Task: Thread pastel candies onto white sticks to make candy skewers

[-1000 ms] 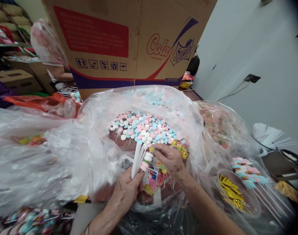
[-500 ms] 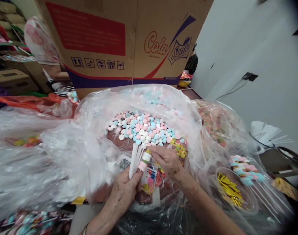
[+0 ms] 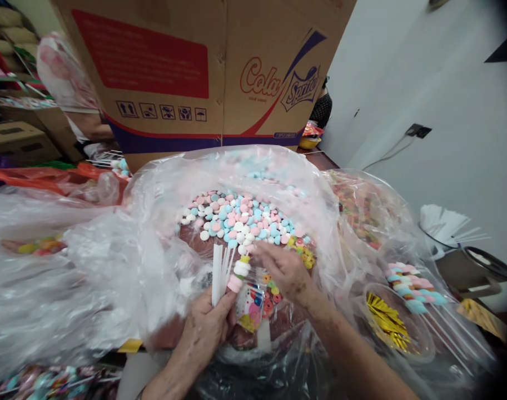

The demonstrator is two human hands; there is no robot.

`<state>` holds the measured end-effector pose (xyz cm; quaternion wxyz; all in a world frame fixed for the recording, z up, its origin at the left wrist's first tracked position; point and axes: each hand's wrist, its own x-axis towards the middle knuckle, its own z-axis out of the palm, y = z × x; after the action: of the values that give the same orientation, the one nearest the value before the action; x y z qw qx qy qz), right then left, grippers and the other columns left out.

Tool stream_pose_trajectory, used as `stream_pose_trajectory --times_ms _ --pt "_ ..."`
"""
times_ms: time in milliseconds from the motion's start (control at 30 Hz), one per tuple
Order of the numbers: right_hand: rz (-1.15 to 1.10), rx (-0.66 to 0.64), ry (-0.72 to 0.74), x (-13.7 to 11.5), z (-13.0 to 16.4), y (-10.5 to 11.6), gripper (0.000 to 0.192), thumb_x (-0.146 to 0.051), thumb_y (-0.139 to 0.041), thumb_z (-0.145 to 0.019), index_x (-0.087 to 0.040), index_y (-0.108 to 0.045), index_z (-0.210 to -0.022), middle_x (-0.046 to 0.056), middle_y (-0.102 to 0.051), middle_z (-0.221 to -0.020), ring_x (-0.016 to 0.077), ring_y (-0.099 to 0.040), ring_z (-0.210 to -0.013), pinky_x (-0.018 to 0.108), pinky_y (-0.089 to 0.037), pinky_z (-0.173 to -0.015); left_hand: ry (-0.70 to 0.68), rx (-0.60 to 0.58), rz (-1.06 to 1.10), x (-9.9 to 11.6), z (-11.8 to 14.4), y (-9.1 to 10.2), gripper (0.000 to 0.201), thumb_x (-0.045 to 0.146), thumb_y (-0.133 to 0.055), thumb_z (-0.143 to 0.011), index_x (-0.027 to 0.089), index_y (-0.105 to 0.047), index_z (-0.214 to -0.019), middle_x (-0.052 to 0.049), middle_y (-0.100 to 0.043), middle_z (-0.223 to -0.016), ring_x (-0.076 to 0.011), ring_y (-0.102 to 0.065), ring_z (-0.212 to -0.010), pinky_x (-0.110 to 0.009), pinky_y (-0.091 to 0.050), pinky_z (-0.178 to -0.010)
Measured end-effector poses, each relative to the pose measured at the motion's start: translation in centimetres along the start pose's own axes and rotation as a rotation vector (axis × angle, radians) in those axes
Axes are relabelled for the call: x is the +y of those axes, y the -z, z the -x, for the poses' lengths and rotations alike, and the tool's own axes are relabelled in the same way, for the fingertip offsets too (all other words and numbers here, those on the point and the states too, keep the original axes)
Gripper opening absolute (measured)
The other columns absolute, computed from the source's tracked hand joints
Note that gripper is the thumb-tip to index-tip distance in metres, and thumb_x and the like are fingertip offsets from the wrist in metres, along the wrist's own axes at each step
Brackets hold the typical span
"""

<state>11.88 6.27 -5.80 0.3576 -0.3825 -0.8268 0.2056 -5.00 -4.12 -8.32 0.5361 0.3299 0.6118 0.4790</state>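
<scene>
Candy-filled plastic bag [image 3: 162, 233] behind hands: sticks [image 3: 220, 265] in left [image 3: 207, 328], right [image 3: 284, 272] alongside.

Both forearms are bare, no sleeves in sight; the left hand [image 3: 205, 328] and right hand [image 3: 284, 272] wear no gloves or rings.

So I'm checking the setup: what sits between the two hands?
In the head view, a stick threaded with candies stands between the left hand, which also grips bare white sticks, and the right hand.
</scene>
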Motion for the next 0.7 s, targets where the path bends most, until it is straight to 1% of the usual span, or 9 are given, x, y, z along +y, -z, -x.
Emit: stream_pose_trajectory --times_ms 67,133,233,300,400,467,533,633,700 --pt "0.148 0.033 -0.082 0.8 -0.9 0.8 0.027 -0.023 -0.046 -0.096 -0.023 -0.071 -0.107 0.006 -0.074 -0.098 0.0206 -0.067 -0.089 0.033 -0.053 -0.082 0.007 0.001 0.001 0.1 0.2 0.0 0.052 0.067 -0.064 -0.072 0.020 -0.051 -0.053 0.005 -0.046 -0.035 -0.0075 -0.032 -0.028 -0.021 -0.021 -0.033" --pt "0.331 -0.057 -0.094 1.6 -1.6 0.9 0.022 -0.019 -0.049 -0.094 -0.021 -0.070 -0.098 0.007 -0.070 -0.095 0.0208 -0.064 -0.089 0.031 -0.050 -0.080 0.002 -0.004 -0.005 0.0 0.2 0.0 0.052 0.067 -0.062 -0.073 0.020 -0.051 -0.053 0.005 -0.044 -0.033 -0.0071 -0.032 -0.027 -0.020 -0.020 -0.033" --pt "0.562 -0.216 -0.094 2.1 -2.1 -0.3 0.016 -0.013 -0.052 -0.091 -0.020 -0.067 -0.092 0.009 -0.066 -0.097 0.0225 -0.060 -0.091 0.030 -0.046 -0.077 -0.008 -0.006 0.003 -0.4 -0.1 0.0 0.051 0.066 -0.062 -0.073 0.019 -0.053 -0.055 0.006 -0.044 -0.032 -0.0070 -0.032 -0.026 -0.020 -0.020 -0.032" --pt "0.618 -0.221 -0.109 1.9 -2.2 -1.3 0.017 -0.011 -0.051 -0.091 -0.020 -0.065 -0.088 0.011 -0.066 -0.097 0.0242 -0.059 -0.092 0.031 -0.045 -0.076 -0.010 -0.005 0.007 -0.7 -0.3 0.0 0.049 0.065 -0.064 -0.072 0.019 -0.053 -0.057 0.005 -0.048 -0.036 -0.0066 -0.033 -0.026 -0.019 -0.019 -0.032" --pt "0.584 -0.177 -0.132 1.9 -2.2 -1.8 0.018 -0.008 -0.049 -0.087 -0.020 -0.063 -0.083 0.012 -0.066 -0.095 0.0239 -0.058 -0.090 0.031 -0.044 -0.074 -0.009 -0.001 0.014 -0.9 -0.4 0.1 0.049 0.065 -0.065 -0.071 0.019 -0.053 -0.059 0.004 -0.052 -0.041 -0.0068 -0.035 -0.026 -0.019 -0.020 -0.031" --pt "0.551 -0.147 -0.160 2.2 -2.2 -1.1 0.016 -0.010 -0.049 -0.084 -0.020 -0.061 -0.083 0.008 -0.066 -0.088 0.0208 -0.058 -0.082 0.029 -0.044 -0.069 -0.014 -0.004 0.010 -0.9 -0.3 0.1 0.050 0.065 -0.064 -0.072 0.019 -0.053 -0.058 0.005 -0.050 -0.039 -0.0070 -0.035 -0.027 -0.019 -0.020 -0.031" --pt "0.396 -0.075 -0.245 3.0 -2.2 0.3 0.012 -0.016 -0.048 -0.083 -0.021 -0.059 -0.084 0.001 -0.063 -0.076 0.0169 -0.056 -0.069 0.025 -0.042 -0.060 -0.023 -0.016 0.005 -0.9 -0.2 0.1 0.050 0.065 -0.062 -0.076 0.019 -0.053 -0.059 0.005 -0.049 -0.039 -0.0069 -0.035 -0.028 -0.019 -0.022 -0.032" --pt "0.050 0.010 -0.408 4.2 -2.4 2.0 0.008 -0.023 -0.051 -0.079 -0.022 -0.057 -0.083 -0.005 -0.054 -0.062 0.0139 -0.051 -0.057 0.022 -0.036 -0.051 -0.021 -0.033 0.003 -0.6 0.0 0.1 0.049 0.064 -0.061 -0.077 0.019 -0.053 -0.060 0.005 -0.051 -0.041 -0.0069 -0.037 -0.029 -0.019 -0.023 -0.032" --pt "0.032 -0.026 -0.432 4.7 -2.4 2.3 0.008 -0.023 -0.051 -0.077 -0.022 -0.058 -0.082 -0.006 -0.053 -0.060 0.0134 -0.050 -0.056 0.022 -0.035 -0.050 -0.004 -0.038 -0.007 -0.3 0.0 0.1 0.049 0.064 -0.062 -0.076 0.019 -0.053 -0.059 0.005 -0.048 -0.038 -0.0071 -0.036 -0.028 -0.019 -0.022 -0.032"
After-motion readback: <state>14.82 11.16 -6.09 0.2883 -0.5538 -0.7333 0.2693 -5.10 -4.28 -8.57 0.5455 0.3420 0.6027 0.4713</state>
